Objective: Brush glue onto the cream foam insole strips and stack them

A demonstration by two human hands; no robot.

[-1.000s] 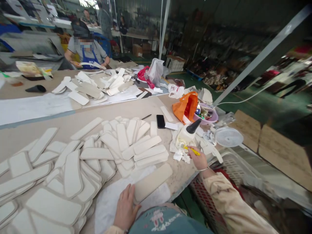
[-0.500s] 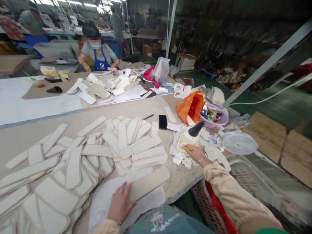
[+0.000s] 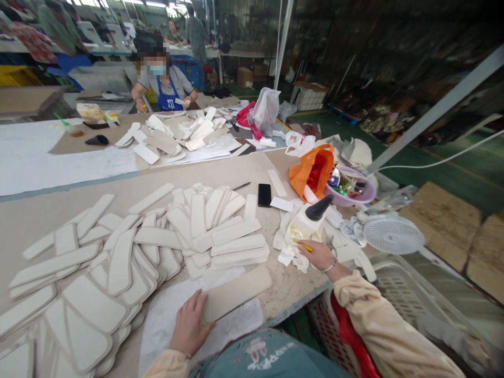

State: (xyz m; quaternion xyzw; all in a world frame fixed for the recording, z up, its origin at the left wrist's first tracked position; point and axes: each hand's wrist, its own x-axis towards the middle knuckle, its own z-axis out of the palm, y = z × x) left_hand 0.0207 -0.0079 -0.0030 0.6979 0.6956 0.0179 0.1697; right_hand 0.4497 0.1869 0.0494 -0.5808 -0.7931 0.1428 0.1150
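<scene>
My left hand (image 3: pixel 191 323) lies with fingers spread on the left end of a long beige rounded strip (image 3: pixel 239 292), which rests on a white sheet (image 3: pixel 157 320). In my right hand (image 3: pixel 319 256) is a thin yellow-handled tool (image 3: pixel 305 245), gripped between thumb and fingers. Its tip is at the near side of a white plastic container (image 3: pixel 301 223) smeared with pale paste; I cannot make out the tip's shape. A black cone (image 3: pixel 319 208) leans on the container's top. Crumpled white paper (image 3: pixel 289 256) lies under and around it. Loose pale strips (image 3: pixel 236 244) are stacked beyond the beige one.
A big heap of pale strips (image 3: pixel 90 310) covers the table's left. Beyond are a phone (image 3: pixel 264 195), an orange bag (image 3: pixel 311 173), a purple basin (image 3: pixel 354 197) and a white fan (image 3: pixel 394 233). A plastic crate (image 3: pixel 409 294) stands right. A masked co-worker (image 3: pixel 167 86) works opposite.
My right hand has moved slightly, drawing the yellow-handled tool toward the container's near edge. My left hand stays on the strip. The view shifted a little; the co-worker now holds up a pale piece.
</scene>
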